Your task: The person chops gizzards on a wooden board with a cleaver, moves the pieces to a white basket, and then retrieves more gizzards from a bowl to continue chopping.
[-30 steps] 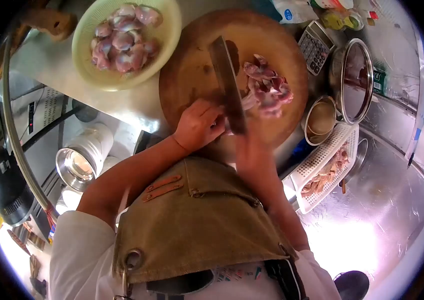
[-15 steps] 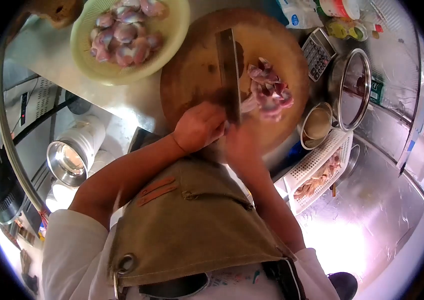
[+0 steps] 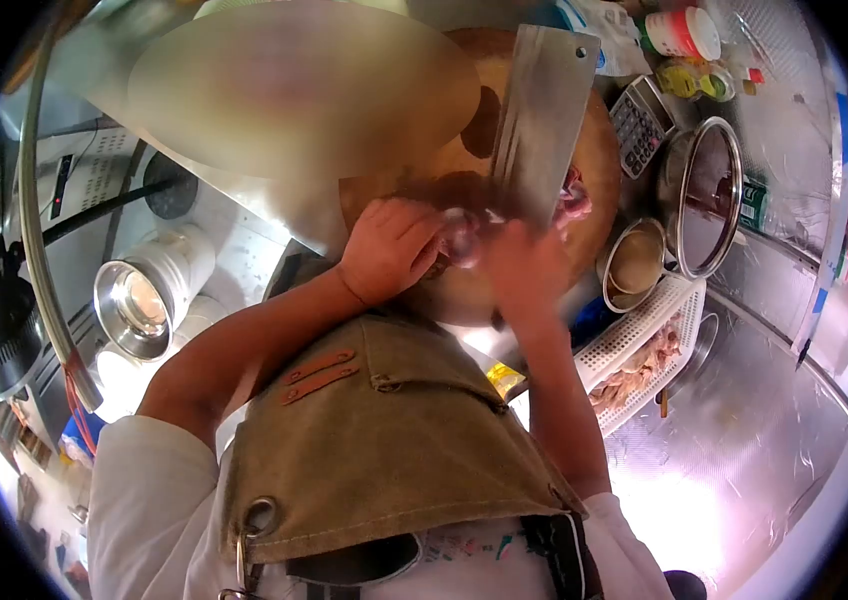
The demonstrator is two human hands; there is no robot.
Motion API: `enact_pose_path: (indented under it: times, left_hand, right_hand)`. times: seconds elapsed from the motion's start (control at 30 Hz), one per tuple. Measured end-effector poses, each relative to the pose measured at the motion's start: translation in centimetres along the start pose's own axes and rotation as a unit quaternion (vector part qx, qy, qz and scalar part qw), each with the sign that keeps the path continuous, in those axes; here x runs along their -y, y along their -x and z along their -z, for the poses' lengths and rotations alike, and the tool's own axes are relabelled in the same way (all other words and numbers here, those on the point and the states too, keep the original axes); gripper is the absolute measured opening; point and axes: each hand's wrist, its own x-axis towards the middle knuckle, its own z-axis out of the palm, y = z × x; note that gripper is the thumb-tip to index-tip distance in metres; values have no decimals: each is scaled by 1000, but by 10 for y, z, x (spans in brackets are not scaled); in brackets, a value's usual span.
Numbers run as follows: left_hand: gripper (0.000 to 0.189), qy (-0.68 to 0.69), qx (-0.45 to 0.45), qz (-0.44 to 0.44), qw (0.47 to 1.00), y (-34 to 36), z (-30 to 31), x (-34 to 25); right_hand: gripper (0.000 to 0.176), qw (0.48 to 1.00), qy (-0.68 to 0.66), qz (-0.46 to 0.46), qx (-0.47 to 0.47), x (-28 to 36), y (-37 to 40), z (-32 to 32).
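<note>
On the round wooden chopping board (image 3: 414, 290), my left hand (image 3: 389, 250) has its fingers curled against a pink-purple piece of meat (image 3: 460, 238). My right hand (image 3: 526, 268), blurred, is closed at the lower end of a wide cleaver (image 3: 547, 110), whose handle it hides. The blade shows its broad face and points away from me, just right of the meat. Behind the cleaver, at its right edge, some cut meat (image 3: 574, 198) lies partly hidden.
A blurred patch covers the upper left. Right of the board are a calculator (image 3: 641, 125), a metal pot (image 3: 679, 200), a small bowl (image 3: 607, 262) and a white basket (image 3: 692, 300) of meat. A metal container (image 3: 134, 310) stands at the left.
The cleaver has turned from nearly edge-on to broad face and shifted right, with my right hand moving right too. A meat piece now shows between my hands. The upper left has become blurred.
</note>
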Motion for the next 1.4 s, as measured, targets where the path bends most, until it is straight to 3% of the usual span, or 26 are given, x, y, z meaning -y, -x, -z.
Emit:
enact_pose_path:
  times: [0.1, 0.2, 0.3, 0.37, 0.47, 0.57, 0.77, 0.83, 0.9, 0.97, 1.07, 1.2, 1.3, 1.4]
  left_hand:
    - [24, 64, -55, 11, 996, 1, 1, -5]
    - [25, 72, -58, 0, 996, 0, -5, -5]
    - [24, 65, -40, 34, 997, 2, -11, -4]
    - [24, 67, -50, 43, 996, 1, -14, -4]
    - [24, 66, -62, 56, 994, -1, -15, -5]
    - [24, 55, -70, 50, 995, -3, -13, -7]
    - [21, 65, -40, 54, 996, -3, -15, -5]
    - [21, 58, -40, 55, 996, -1, -17, -3]
    - [22, 43, -29, 39, 998, -2, -14, -5]
    - [22, 60, 33, 5, 998, 6, -17, -7]
    - [21, 43, 33, -55, 997, 9, -17, 0]
    - [17, 11, 37, -135, 990, 19, -14, -8]
    - [29, -21, 239, -8, 971, 9, 8, -18]
    - [38, 62, 117, -85, 988, -28, 13, -27]
  right_hand:
    - [25, 998, -36, 14, 55, 14, 19, 24]
    - [23, 995, -9, 73, 63, 16, 34, 21]
    - [20, 993, -56, 75, 69, 28, 32, 18]
    - [19, 988, -8, 141, 56, 29, 31, 17]
    - [18, 991, -40, -15, 127, 34, 35, 19]
    - [20, 992, -21, 18, 125, 34, 24, 12]
    - [25, 974, -27, -110, 198, 46, 15, 16]
    - [24, 983, -41, -41, 175, 37, 17, 8]
    - [25, 985, -29, -35, 166, 30, 18, -5]
    - [27, 981, 17, -87, 170, 30, 9, -20]
    - [27, 998, -4, 11, 65, 15, 12, -30]
    - [25, 994, 57, 94, 6, -10, 6, -36]
    - [28, 999, 14, 43, -1, -12, -1, -4]
    - [36, 974, -205, -55, -77, 6, 9, 46]
